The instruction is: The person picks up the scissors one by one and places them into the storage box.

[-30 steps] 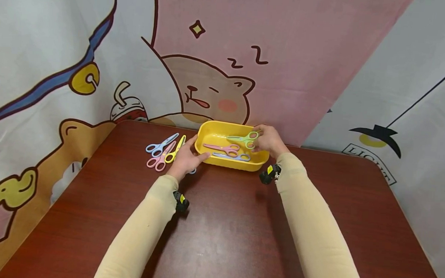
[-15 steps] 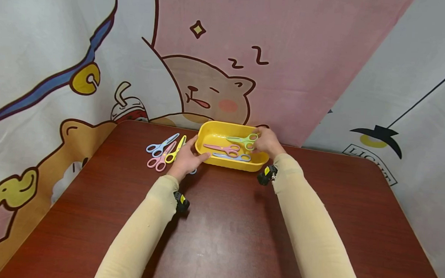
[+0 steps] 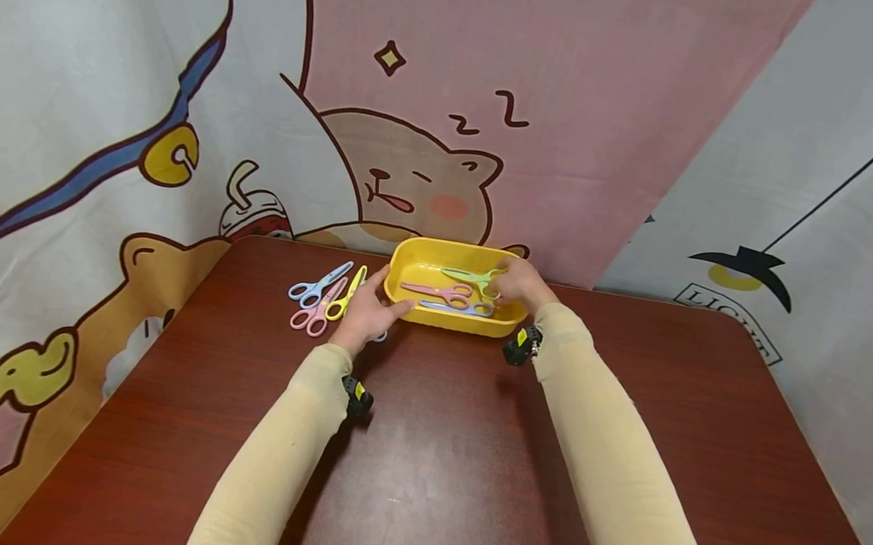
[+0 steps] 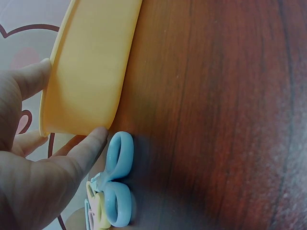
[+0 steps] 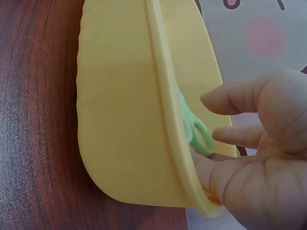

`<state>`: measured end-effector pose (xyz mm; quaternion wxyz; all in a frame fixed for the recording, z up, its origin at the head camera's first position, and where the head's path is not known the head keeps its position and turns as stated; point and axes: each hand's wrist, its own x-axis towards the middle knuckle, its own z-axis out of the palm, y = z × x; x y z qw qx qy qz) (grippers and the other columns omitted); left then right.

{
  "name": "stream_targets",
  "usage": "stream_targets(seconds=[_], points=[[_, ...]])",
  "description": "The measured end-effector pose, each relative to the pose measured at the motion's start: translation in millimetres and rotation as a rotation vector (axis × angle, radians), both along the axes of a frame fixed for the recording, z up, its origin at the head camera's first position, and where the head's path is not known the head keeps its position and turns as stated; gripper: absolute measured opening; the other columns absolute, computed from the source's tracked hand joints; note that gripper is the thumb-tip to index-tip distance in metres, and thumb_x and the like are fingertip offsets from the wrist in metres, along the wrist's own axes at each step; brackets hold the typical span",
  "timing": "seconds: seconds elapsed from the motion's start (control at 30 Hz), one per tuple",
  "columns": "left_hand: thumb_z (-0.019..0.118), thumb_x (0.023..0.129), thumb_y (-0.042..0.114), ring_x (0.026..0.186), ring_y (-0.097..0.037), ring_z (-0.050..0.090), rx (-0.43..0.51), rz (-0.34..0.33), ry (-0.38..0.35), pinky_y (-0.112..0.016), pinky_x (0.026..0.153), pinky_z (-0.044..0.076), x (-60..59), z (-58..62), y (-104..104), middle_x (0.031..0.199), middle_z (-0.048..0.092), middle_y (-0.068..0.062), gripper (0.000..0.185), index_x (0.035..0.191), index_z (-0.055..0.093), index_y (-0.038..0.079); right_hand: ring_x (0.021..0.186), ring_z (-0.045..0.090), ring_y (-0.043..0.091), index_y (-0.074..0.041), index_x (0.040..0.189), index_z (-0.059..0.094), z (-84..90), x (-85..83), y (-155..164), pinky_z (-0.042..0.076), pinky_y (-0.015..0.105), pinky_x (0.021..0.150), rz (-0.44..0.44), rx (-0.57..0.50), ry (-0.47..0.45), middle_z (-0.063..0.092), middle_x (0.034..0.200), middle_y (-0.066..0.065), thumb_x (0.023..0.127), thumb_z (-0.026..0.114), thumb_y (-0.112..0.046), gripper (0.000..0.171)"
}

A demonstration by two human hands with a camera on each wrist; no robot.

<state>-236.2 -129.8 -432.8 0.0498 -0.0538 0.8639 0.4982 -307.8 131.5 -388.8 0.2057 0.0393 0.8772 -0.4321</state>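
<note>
A yellow plastic basket (image 3: pixel 452 324) stands on the table, holding green scissors (image 3: pixel 466 275), pink scissors (image 3: pixel 436 292) and blue scissors (image 3: pixel 451 308). My left hand (image 3: pixel 365 312) rests against its left end; the thumb touches the rim and the other fingers stretch along the end wall, spread and fairly straight. Over the right end, my right hand (image 3: pixel 520 284) reaches inside, its fingers by the handle loops of the green scissors (image 5: pixel 205 139). In the right wrist view, thumb and fingers stand apart, with no grip on the scissors visible.
Left of the basket lie light blue scissors (image 3: pixel 313 290), pink scissors (image 3: pixel 323 310) and yellow scissors (image 3: pixel 350 289), close together. Another pair of blue scissors (image 4: pixel 125 203) is partly hidden under my left hand. A cartoon-printed cloth (image 3: pixel 561 107) hangs behind the brown table (image 3: pixel 428 467).
My right hand has moved slightly left and down into the basket, now covering part of the green scissors' loops. My left hand and the basket look still.
</note>
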Motion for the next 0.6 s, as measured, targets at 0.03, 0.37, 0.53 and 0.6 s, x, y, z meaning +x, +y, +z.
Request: stream_targets(seconds=[0.03,0.37,0.53,0.6], points=[[0.077,0.095,0.031,0.133,-0.032,0.055,0.003,-0.002,0.0,-0.043,0.113,0.046,0.2,0.0,0,0.165,0.034,-0.016,0.089,0.165,0.025,0.014,0.117,0.054,0.034,0.004,0.155,0.036,-0.2,0.3,1,0.056,0.045,0.1,0.003,0.005,0.0,0.043,0.148,0.026,0.094,0.062,-0.001,0.067],[0.076,0.095,0.031,0.137,-0.032,0.052,0.011,-0.002,-0.005,-0.043,0.115,0.044,1.4,1.4,1,0.166,0.032,-0.015,0.088,0.165,0.025,0.014,0.121,0.053,0.032,0.005,0.155,0.037,6.9,2.9,4,0.056,0.042,0.1,0.065,0.021,0.016,0.042,0.154,0.025,0.101,0.06,-0.009,0.06],[0.075,0.096,0.029,0.138,-0.031,0.051,0.023,0.002,-0.011,-0.043,0.114,0.044,1.8,2.4,1,0.166,0.032,-0.015,0.087,0.165,0.025,0.014,0.123,0.053,0.032,0.005,0.153,0.041,11.0,4.7,6,0.055,0.04,0.098,0.08,0.02,0.03,0.042,0.153,0.026,0.101,0.059,-0.009,0.056],[0.075,0.096,0.029,0.14,-0.031,0.049,0.022,0.002,-0.01,-0.043,0.115,0.043,2.1,2.4,2,0.166,0.032,-0.015,0.087,0.165,0.025,0.014,0.123,0.055,0.035,0.004,0.152,0.043,11.6,5.6,7,0.055,0.042,0.1,0.083,0.015,0.039,0.044,0.151,0.027,0.101,0.059,-0.009,0.055]])
